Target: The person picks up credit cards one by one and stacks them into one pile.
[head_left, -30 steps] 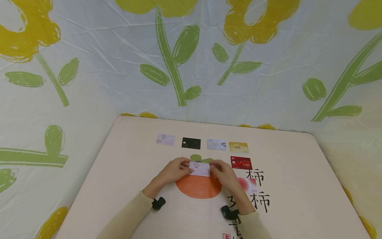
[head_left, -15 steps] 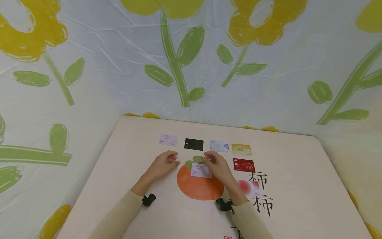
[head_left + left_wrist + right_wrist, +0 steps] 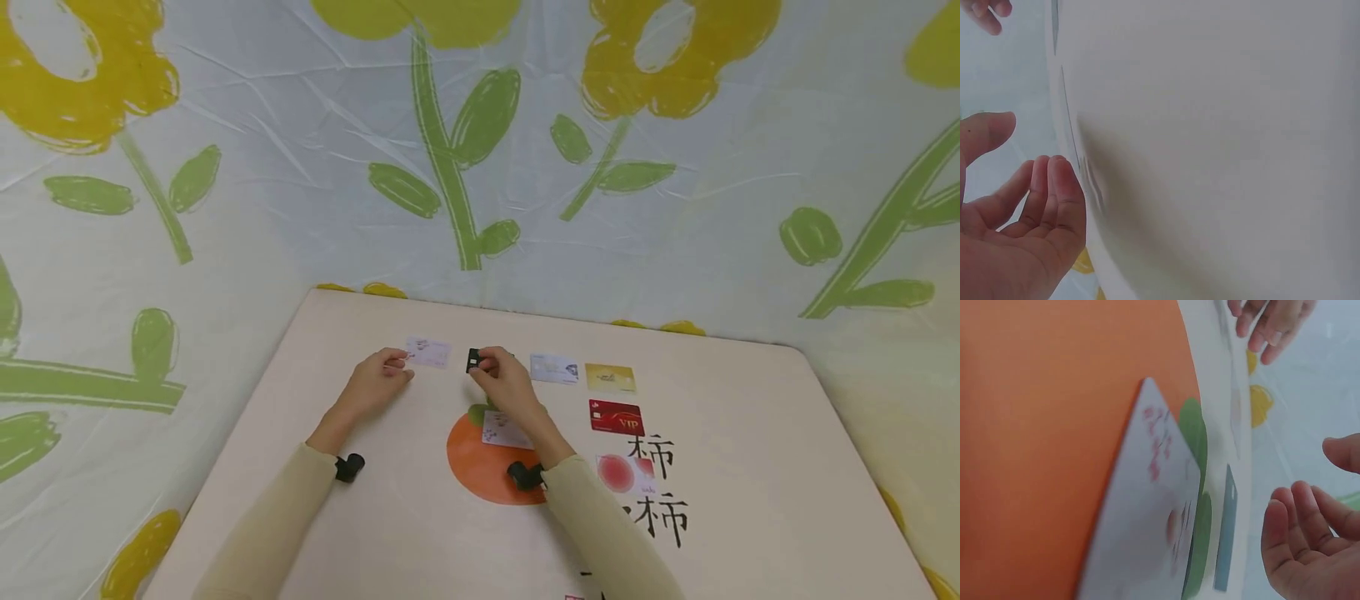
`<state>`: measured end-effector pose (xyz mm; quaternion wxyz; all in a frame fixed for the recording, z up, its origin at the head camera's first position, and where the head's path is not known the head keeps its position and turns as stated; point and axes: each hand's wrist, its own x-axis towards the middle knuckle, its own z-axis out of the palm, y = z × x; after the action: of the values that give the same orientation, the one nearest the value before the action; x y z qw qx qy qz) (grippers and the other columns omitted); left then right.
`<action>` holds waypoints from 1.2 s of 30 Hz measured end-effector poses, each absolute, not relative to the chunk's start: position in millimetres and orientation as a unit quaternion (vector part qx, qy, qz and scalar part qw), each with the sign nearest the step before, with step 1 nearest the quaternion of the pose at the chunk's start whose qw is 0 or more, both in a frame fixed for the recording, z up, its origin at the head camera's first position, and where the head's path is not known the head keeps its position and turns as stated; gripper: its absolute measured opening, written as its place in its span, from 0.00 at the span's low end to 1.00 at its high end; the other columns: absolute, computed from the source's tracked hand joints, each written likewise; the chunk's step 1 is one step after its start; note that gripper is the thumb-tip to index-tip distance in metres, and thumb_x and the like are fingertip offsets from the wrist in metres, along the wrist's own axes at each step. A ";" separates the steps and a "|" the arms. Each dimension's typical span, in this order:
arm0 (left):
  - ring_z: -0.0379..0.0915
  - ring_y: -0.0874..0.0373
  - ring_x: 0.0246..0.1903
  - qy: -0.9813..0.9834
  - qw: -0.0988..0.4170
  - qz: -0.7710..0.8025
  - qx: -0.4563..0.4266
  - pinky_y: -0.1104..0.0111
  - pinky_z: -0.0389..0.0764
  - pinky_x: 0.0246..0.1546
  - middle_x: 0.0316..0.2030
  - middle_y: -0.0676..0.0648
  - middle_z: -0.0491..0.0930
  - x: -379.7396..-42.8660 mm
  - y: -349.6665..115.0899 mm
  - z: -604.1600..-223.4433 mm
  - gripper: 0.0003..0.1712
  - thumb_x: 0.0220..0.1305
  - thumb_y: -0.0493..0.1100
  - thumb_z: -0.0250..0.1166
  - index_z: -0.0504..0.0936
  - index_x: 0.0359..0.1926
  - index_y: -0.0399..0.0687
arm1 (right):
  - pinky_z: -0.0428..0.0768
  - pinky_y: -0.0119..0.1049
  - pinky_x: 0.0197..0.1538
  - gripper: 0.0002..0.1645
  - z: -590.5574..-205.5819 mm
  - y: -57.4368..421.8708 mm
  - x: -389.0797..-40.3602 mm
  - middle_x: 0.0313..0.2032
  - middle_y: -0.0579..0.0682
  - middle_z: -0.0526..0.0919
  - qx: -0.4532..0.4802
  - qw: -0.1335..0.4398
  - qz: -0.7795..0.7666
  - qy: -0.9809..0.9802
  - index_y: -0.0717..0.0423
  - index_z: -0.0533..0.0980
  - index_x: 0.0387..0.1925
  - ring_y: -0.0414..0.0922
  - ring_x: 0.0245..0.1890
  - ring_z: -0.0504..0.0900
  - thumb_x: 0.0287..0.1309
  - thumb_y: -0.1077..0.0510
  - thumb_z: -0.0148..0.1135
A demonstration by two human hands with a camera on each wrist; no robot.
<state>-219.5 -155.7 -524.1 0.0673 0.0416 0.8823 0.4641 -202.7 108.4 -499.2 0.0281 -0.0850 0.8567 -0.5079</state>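
Observation:
My left hand is at the left edge of a pale floral card at the back of the table. In the left wrist view its thumb stands apart from the bent fingers, and nothing is between them. My right hand hovers over a black card, covering most of it in the head view. From the right wrist, that hand's thumb and fingers are spread apart and hold nothing. A second pale floral card lies on the printed orange persimmon, partly behind my right wrist.
Right of the black card lie a silver card and a gold card. Below them are a red VIP card and a white card with a pink circle. A flower-printed sheet rises behind the table.
Both hands held the second floral card, then let it go on the persimmon print. They have since moved back and left, to the first floral card and the black card.

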 end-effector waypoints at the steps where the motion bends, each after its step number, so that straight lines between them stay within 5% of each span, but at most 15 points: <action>1: 0.78 0.50 0.52 0.883 0.067 0.463 0.040 0.54 0.75 0.55 0.52 0.42 0.80 -223.9 -158.4 -524.8 0.27 0.66 0.48 0.66 0.76 0.62 0.41 | 0.80 0.43 0.44 0.25 -498.9 104.4 -206.9 0.43 0.53 0.79 -0.087 0.029 -0.507 0.857 0.65 0.73 0.62 0.50 0.43 0.81 0.67 0.59 0.64; 18: 0.72 0.43 0.56 0.898 0.143 0.411 0.057 0.50 0.70 0.59 0.55 0.37 0.76 -281.1 -172.0 -524.8 0.31 0.65 0.44 0.67 0.71 0.67 0.42 | 0.72 0.40 0.39 0.32 -525.0 58.3 -254.3 0.32 0.53 0.75 -0.048 0.039 -0.448 0.892 0.65 0.71 0.62 0.47 0.31 0.71 0.60 0.57 0.70; 36: 0.68 0.45 0.49 0.912 0.136 0.378 0.079 0.53 0.69 0.53 0.48 0.39 0.73 -281.9 -172.4 -526.3 0.32 0.61 0.39 0.67 0.72 0.67 0.42 | 0.73 0.48 0.47 0.27 -529.6 41.6 -256.0 0.33 0.53 0.74 -0.014 0.029 -0.377 0.926 0.60 0.76 0.55 0.55 0.45 0.73 0.55 0.58 0.72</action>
<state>-281.9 -172.4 -526.3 0.1359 0.0792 0.9123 0.3781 -256.0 41.6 -529.6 0.0291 -0.0144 0.9256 -0.3770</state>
